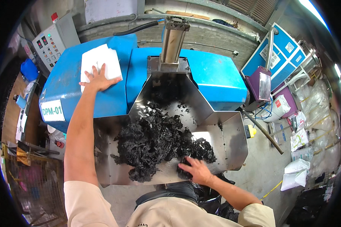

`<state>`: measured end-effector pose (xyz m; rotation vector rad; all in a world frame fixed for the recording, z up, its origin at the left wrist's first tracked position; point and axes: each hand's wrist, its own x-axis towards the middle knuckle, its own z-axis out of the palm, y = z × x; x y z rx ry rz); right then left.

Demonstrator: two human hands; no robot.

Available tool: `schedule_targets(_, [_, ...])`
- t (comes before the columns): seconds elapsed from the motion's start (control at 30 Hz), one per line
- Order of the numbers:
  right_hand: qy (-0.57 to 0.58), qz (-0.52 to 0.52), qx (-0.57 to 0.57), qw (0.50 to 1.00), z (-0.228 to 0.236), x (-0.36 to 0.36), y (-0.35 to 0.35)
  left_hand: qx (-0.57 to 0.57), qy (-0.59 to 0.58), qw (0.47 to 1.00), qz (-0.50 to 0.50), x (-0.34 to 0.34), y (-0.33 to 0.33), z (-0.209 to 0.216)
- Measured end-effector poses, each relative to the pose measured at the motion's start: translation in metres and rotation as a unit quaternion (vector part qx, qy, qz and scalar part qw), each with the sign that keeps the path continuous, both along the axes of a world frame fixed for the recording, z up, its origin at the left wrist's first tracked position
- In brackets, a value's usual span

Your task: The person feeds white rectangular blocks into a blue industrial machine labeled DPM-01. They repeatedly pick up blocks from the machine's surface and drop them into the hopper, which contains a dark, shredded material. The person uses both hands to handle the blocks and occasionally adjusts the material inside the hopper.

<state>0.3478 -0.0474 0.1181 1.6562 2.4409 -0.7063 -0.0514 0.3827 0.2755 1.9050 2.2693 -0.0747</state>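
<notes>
My left hand (pixel 97 79) lies flat, fingers spread, on a white sheet (pixel 100 62) that rests on the blue machine cover (pixel 72 102). Whether the sheet is paper or cloth I cannot tell. In front of me is a wide metal hopper (pixel 231 140) with a heap of shredded, clumpy black material (pixel 151 136) in it. My right hand (pixel 197 171) reaches into the hopper's near side, fingers stretched out and touching a dark clump at the edge of the heap. A metal cylinder (pixel 172 45) stands upright at the hopper's far end.
A grey control cabinet (pixel 57 41) with buttons stands at the far left. On the right are a purple machine part (pixel 259 85), a metal bar (pixel 267 134) and a yellow object (pixel 250 131). White sacks (pixel 295 174) and clear plastic bundles (pixel 318 109) lie further right. Black bags (pixel 212 200) sit below the hopper.
</notes>
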Motion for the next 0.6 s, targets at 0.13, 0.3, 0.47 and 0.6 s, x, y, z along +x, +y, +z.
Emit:
schedule_targets(0.13, [0.111, -0.094, 0.148, 0.978, 0.083, 0.015, 0.063, -0.002, -0.002, 1.000, -0.005, 0.000, -0.003, -0.004])
schedule_targets(0.3, [0.052, -0.152, 0.485, 0.860, 0.202, 0.078, 0.089, -0.001, -0.005, 1.000, -0.001, -0.002, -0.005, -0.003])
schedule_targets(0.47, [-0.145, -0.282, 0.459, 0.830, 0.205, 0.207, 0.097, -0.009, -0.016, 1.000, -0.006, 0.005, -0.009, 0.008])
schedule_targets(0.6, [-0.182, -0.395, 0.161, 0.886, 0.115, 0.259, 0.086, -0.014, -0.019, 1.000, -0.005, 0.004, -0.012, 0.009])
